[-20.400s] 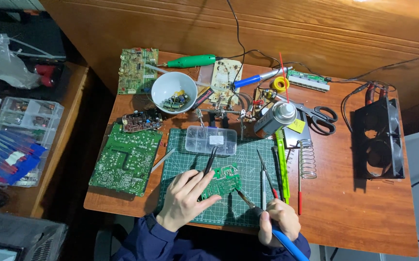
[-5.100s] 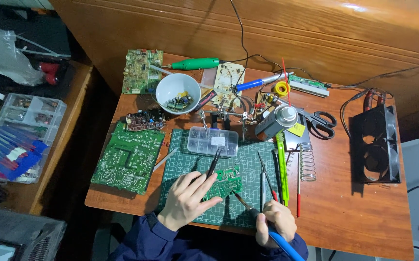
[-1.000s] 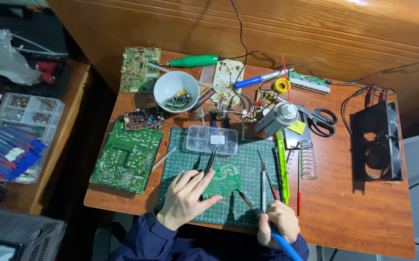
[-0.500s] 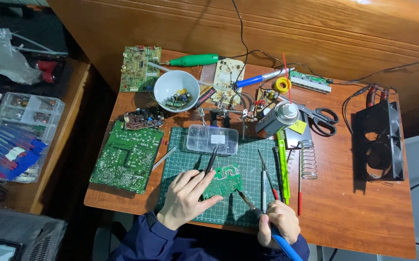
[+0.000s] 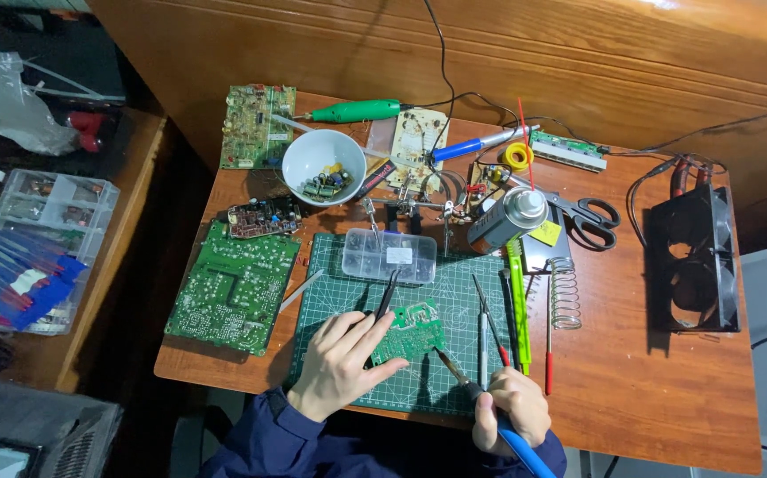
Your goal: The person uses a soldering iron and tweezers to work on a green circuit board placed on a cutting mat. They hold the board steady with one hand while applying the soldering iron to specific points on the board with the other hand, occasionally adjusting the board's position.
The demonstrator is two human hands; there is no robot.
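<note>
My wooden bench (image 5: pixel 649 381) stands against a panelled wood wall, a green cutting mat (image 5: pixel 330 265) in front of me. My left hand (image 5: pixel 341 365) pinches black tweezers (image 5: pixel 387 292) and rests against the small green circuit board (image 5: pixel 412 329) lying on the mat. My right hand (image 5: pixel 509 418) is closed around a blue-handled soldering iron (image 5: pixel 481 403), tip at the board's lower right corner. Both hands and the board sit as they did half a second ago.
</note>
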